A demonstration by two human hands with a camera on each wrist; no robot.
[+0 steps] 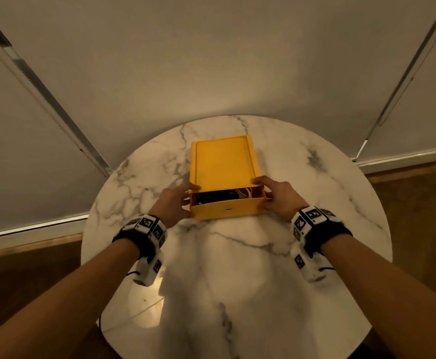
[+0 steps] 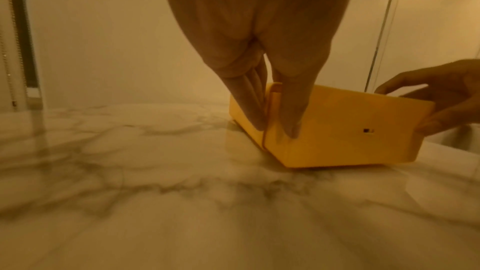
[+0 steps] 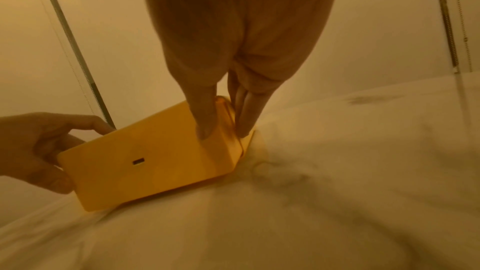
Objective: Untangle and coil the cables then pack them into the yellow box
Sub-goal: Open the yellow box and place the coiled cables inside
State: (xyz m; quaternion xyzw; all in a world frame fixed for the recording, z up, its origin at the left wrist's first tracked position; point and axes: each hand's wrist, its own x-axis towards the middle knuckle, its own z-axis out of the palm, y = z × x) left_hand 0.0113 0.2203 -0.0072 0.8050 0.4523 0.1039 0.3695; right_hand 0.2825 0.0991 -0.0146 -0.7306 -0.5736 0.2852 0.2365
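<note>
A yellow box (image 1: 227, 209) sits mid-table with its sliding lid (image 1: 223, 161) drawn back a little, leaving a gap at the near end. Black cables (image 1: 215, 196) and a white cable (image 1: 245, 192) lie inside the gap. My left hand (image 1: 191, 195) pinches the box's near left corner, forefinger on the lid edge, thumb on the front wall. My right hand (image 1: 262, 188) pinches the near right corner the same way. In the left wrist view the left hand (image 2: 275, 128) straddles the corner of the box (image 2: 337, 130). In the right wrist view the right hand (image 3: 221, 130) straddles the box (image 3: 155, 161).
The round white marble table (image 1: 237, 281) stands against pale window blinds (image 1: 211, 60). Wooden floor (image 1: 418, 198) shows on both sides. No loose cables lie on the tabletop.
</note>
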